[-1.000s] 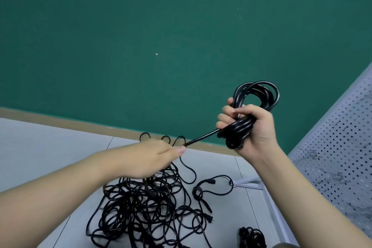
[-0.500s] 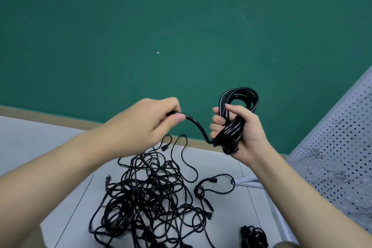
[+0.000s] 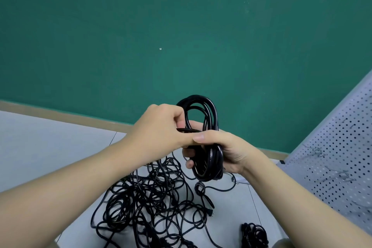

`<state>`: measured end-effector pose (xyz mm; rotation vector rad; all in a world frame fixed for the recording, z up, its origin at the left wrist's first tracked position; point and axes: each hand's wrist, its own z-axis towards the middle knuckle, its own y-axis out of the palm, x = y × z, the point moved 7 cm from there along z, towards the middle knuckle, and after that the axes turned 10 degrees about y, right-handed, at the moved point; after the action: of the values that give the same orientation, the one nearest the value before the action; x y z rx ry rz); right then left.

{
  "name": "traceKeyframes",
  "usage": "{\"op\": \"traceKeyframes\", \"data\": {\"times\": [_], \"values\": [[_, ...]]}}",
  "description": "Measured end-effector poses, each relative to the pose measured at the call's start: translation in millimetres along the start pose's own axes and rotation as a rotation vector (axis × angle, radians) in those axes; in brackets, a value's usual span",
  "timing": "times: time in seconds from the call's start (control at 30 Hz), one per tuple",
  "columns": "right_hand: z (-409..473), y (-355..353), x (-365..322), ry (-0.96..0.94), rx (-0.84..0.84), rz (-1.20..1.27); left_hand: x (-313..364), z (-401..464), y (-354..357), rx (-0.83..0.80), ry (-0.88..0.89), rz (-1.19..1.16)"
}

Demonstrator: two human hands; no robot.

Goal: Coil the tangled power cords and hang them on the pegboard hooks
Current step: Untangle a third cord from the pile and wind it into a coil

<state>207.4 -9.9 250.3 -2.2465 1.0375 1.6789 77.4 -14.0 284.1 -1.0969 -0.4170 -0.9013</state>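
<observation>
Head view: you're gripping the coiled cord (image 3: 203, 139) in your right hand (image 3: 227, 153), fingers wrapped around the bundle, while your left hand (image 3: 161, 129) is pinching the loose strand across it, so I'd say one coil is nearly closed, and nothing is showing as hung on the pegboard (image 3: 338, 163) hooks at right. The tangled pile (image 3: 149, 201) is lying on the pale floor (image 3: 40, 147) below, a small bundle (image 3: 253, 234) near the bottom edge, green wall (image 3: 181, 26) behind.
</observation>
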Motion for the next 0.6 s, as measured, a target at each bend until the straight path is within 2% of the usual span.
{"op": "traceKeyframes", "data": {"times": [0.07,0.17,0.3,0.5,0.6], "values": [[0,-1,0,0.002,-0.010,0.009,-1,0,0,0.001,-0.003,0.002],[-1,0,0,0.018,-0.061,0.034,7,0,3,-0.027,0.081,-0.067],[1,1,-2,0.027,-0.139,0.180,10,3,-2,-0.040,0.174,-0.170],[2,8,-5,-0.010,-0.204,0.226,12,0,-2,-0.022,0.324,-0.128],[1,7,-7,-0.051,-0.192,0.239,1,-4,3,-0.059,0.277,-0.136]]}}
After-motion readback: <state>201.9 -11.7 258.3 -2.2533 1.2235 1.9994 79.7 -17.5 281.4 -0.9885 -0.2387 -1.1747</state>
